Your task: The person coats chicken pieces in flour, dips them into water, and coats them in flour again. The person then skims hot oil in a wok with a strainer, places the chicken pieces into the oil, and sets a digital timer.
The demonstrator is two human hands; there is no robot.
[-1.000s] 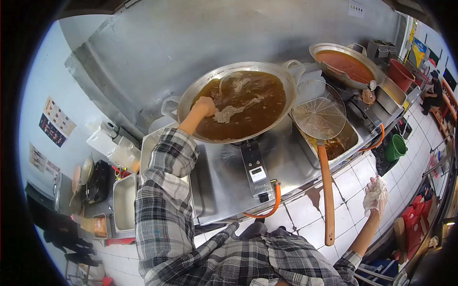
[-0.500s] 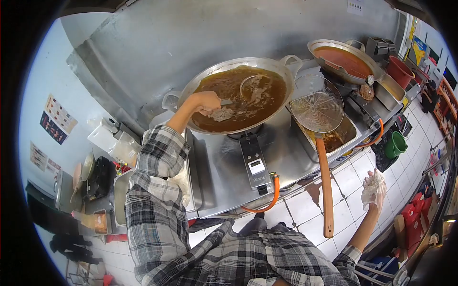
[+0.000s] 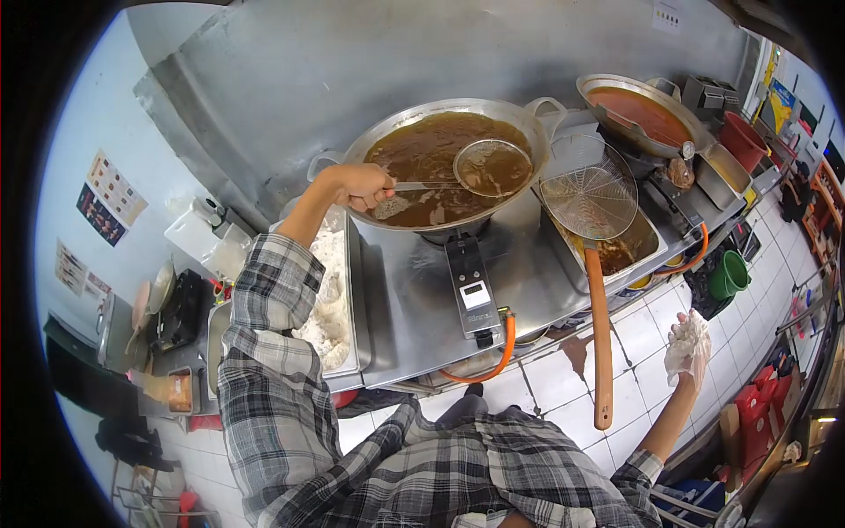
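My left hand [image 3: 363, 187] is closed around the thin metal handle of a round mesh skimmer [image 3: 493, 167]. The skimmer's mesh bowl is over the right part of a large wok [image 3: 365, 145] of brown oil, its full rim showing; I cannot tell whether its underside touches the oil. Pale fried crumbs [image 3: 392, 207] float just below my left hand. Out to the right, away from the stove, my right hand [image 3: 688, 348] wears a clear plastic glove smeared with white flour. Its fingers look loosely apart, and nothing shows in them.
A spider strainer [image 3: 590, 194] with a long wooden handle [image 3: 599, 343] lies across a metal tray [image 3: 658, 242] right of the wok. A second wok [image 3: 634, 106] holds reddish oil. Left of the burner control [image 3: 475, 295] is a flour pan [image 3: 333, 330]. An orange hose [image 3: 503, 361] hangs in front.
The skimmer's bowl has come up from the oil, its rim now fully visible, and shifted slightly right. My left hand has turned and moved a little left. The right hand is nearly unchanged.
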